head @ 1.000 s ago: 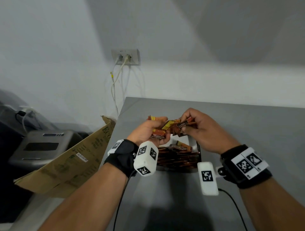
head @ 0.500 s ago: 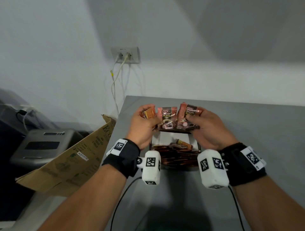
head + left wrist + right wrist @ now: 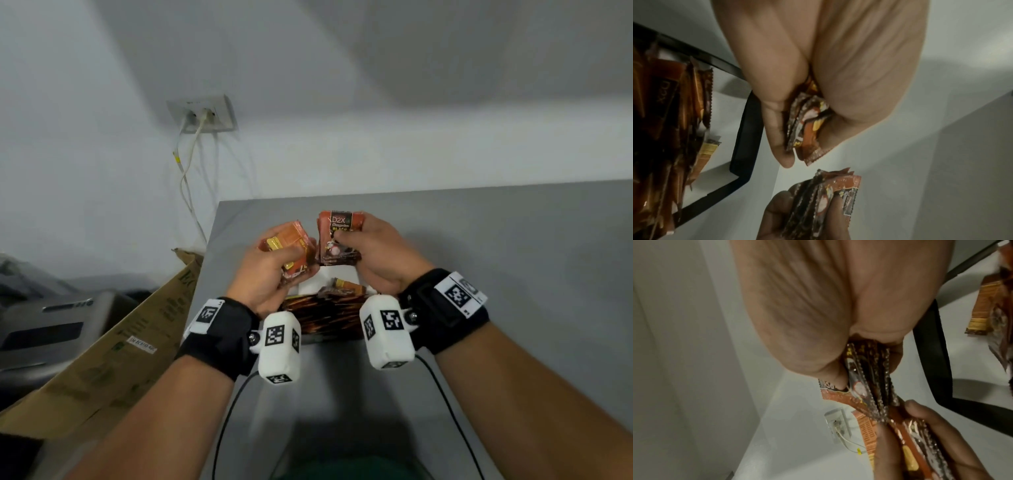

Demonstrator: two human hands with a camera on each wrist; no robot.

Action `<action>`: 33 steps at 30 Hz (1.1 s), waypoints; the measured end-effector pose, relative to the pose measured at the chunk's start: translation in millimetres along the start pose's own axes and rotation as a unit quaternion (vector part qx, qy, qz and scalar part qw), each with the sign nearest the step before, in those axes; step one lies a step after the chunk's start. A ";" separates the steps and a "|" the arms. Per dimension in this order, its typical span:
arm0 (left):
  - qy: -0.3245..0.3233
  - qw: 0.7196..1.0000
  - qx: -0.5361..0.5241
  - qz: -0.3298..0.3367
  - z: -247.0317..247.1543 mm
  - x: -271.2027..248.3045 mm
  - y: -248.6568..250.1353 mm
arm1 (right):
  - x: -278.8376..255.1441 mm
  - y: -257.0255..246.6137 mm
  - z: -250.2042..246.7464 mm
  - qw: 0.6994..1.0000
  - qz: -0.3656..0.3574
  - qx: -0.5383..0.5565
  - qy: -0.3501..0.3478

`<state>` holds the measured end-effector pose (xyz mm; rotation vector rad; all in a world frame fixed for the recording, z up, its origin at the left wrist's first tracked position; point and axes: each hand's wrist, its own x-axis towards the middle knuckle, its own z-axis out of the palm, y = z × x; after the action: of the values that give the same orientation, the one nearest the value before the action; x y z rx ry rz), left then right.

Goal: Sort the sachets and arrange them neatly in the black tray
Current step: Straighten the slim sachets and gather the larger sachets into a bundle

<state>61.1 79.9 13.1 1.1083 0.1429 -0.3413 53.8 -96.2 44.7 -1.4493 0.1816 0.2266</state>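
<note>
Above the black tray (image 3: 356, 337) on the grey table (image 3: 513, 257), I see my left hand (image 3: 270, 270) gripping 1 fanned bundle of orange sachets (image 3: 291, 246) and my right hand (image 3: 373, 257) pinching another bundle (image 3: 337, 240) printed D2X. Only the head view reads that print; the wrist views show crimped, glossy foil edges (image 3: 807, 128) and the tray's thin rim (image 3: 745, 129). Sachets packed in the tray (image 3: 322, 308) are partly hidden behind my wrist cameras.
</note>
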 end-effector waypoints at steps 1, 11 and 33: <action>-0.008 1.000 0.001 0.000 2.6 -0.9 -1.0 | -1.7 0.8 -0.3 0.999 0.004 0.034 -0.002; -0.017 0.997 0.039 -0.063 13.5 -4.6 0.4 | 0.6 4.2 -5.8 0.995 -0.053 0.089 0.000; 0.024 0.999 0.034 0.026 14.8 -1.8 -4.7 | 5.5 17.8 2.9 0.990 0.023 0.132 0.050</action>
<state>57.0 65.1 16.1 1.1863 0.1450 -0.2757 54.4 -91.2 26.6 -1.1940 0.3143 0.1603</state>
